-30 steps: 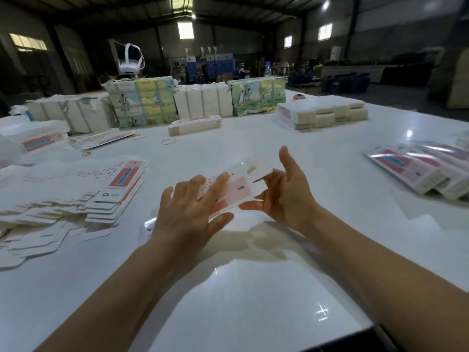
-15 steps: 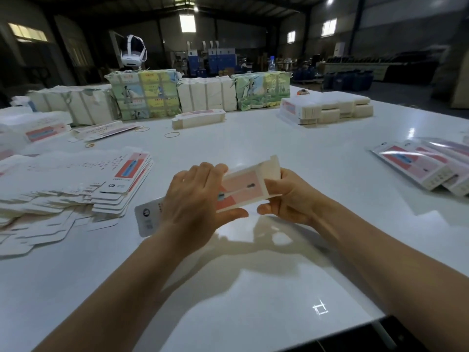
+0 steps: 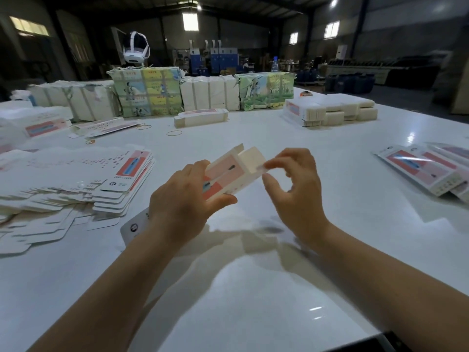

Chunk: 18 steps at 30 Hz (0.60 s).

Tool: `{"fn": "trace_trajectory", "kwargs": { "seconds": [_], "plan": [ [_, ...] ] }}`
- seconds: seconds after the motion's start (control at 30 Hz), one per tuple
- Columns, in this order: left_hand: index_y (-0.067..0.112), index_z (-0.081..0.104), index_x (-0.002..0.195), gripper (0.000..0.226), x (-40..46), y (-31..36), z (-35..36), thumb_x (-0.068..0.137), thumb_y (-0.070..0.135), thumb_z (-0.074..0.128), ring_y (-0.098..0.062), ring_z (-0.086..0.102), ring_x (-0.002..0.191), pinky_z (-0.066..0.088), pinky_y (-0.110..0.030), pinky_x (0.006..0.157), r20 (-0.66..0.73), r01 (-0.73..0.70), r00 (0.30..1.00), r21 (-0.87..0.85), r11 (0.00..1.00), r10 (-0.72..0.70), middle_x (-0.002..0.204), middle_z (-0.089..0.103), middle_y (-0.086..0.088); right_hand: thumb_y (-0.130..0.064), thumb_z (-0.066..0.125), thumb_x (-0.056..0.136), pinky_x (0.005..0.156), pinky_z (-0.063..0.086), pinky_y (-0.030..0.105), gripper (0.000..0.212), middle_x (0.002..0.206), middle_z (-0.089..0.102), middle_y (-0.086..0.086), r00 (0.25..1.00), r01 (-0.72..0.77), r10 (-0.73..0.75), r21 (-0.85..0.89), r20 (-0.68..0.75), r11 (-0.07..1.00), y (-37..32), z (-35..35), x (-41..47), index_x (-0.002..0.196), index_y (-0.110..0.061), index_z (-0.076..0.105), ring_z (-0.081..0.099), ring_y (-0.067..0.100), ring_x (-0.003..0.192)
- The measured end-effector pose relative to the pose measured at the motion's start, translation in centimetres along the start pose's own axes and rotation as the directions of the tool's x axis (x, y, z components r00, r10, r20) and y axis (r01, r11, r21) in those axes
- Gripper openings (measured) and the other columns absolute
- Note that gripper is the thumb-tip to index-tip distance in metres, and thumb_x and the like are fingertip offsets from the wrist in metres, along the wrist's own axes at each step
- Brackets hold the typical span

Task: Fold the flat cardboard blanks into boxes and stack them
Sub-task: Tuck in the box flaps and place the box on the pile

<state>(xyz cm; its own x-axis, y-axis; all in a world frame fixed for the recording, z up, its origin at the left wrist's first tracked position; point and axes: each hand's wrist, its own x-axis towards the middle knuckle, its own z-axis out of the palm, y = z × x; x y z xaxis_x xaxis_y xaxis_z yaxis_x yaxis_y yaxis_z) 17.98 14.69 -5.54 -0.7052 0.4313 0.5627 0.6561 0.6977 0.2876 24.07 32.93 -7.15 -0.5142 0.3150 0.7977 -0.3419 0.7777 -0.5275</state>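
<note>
- Left hand: grips the near end of a partly folded box, fingers curled over its top face, thumb under its lower edge. Box held above the white table, mid-frame, not touching the surface.
- Box: pink and red printed panel faces up; far end open, with a white end flap standing up from it.
- Right hand: at the box's far end. Thumb and index fingertips pinch the outer edge of the end flap; the other fingers are curled loosely above, apart from the cardboard.
- A tab of the same box, bearing a round logo, shows below the left wrist, close to the table.
- Flat blanks: a large fanned pile lies on the table to the left of the left hand, topmost one showing a red and blue print.
- More printed flat pieces lie at the right edge of the table, well apart from the hands.
- Far side of table: a row of strapped bundles, white and colour-printed; a low stack of white cartons to the right; one small bundle in front of the row.
- Rubber bands lie loose on the table near that small bundle.
- A white headset rests above the bundles at the back.
</note>
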Motion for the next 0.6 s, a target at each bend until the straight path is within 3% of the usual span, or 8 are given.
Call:
{"fn": "trace_trajectory", "kwargs": {
  "seconds": [0.07,0.23,0.43,0.53,0.6],
  "plan": [
    [0.022,0.046,0.130,0.083,0.0,-0.1,0.1,0.065,0.074,0.039,-0.020,0.058,0.093,0.055,-0.042,0.072,0.001,0.001,1.000,0.007,1.000,-0.001,0.117,0.059,0.001,-0.012,0.062,0.080,0.088,0.037,0.011,0.022,0.104,0.057,0.010,1.000,0.009,-0.008,-0.045,0.012,0.999,-0.3,0.4,-0.3,0.098,-0.003,0.071,0.045,0.018,0.099],
    [0.022,0.043,0.134,0.083,-0.3,0.0,0.6,0.067,0.072,0.042,-0.018,0.057,0.095,0.056,-0.035,0.072,0.010,-0.041,0.999,-0.015,0.999,0.041,0.118,0.058,0.000,-0.012,0.057,0.086,0.097,0.039,0.040,0.027,0.116,0.057,0.003,0.993,0.011,-0.011,0.003,0.114,1.000,-0.9,0.6,-1.0,0.110,-0.012,0.070,0.039,0.018,0.113],
    [0.025,0.043,0.133,0.080,-0.2,-0.1,0.8,0.067,0.070,0.044,-0.014,0.055,0.090,0.054,-0.029,0.072,0.051,-0.072,0.996,-0.072,0.995,0.076,0.116,0.058,0.001,-0.013,0.048,0.083,0.114,0.018,0.026,0.027,0.142,0.038,-0.009,0.978,-0.048,0.028,0.093,0.207,0.994,-1.3,0.3,-0.6,0.098,-0.012,0.071,0.019,0.012,0.137],
    [0.025,0.043,0.134,0.080,-0.2,-0.1,0.8,0.067,0.070,0.044,-0.013,0.054,0.090,0.053,-0.028,0.072,0.061,-0.080,0.994,-0.086,0.993,0.086,0.117,0.058,0.001,-0.010,0.046,0.083,0.112,0.030,0.041,0.028,0.136,0.045,-0.012,0.970,-0.065,0.027,0.151,0.243,0.986,-1.4,0.4,-0.8,0.100,-0.014,0.067,0.026,0.014,0.136],
    [0.025,0.042,0.134,0.080,-0.2,-0.1,0.7,0.068,0.070,0.043,-0.013,0.054,0.091,0.054,-0.029,0.072,0.051,-0.058,0.997,-0.094,0.994,0.063,0.117,0.058,0.001,-0.010,0.051,0.084,0.105,0.038,0.047,0.032,0.129,0.053,-0.006,0.980,-0.084,0.042,0.216,0.193,0.973,-1.8,0.4,-0.9,0.109,-0.028,0.057,0.038,0.018,0.130]
  ]
}}
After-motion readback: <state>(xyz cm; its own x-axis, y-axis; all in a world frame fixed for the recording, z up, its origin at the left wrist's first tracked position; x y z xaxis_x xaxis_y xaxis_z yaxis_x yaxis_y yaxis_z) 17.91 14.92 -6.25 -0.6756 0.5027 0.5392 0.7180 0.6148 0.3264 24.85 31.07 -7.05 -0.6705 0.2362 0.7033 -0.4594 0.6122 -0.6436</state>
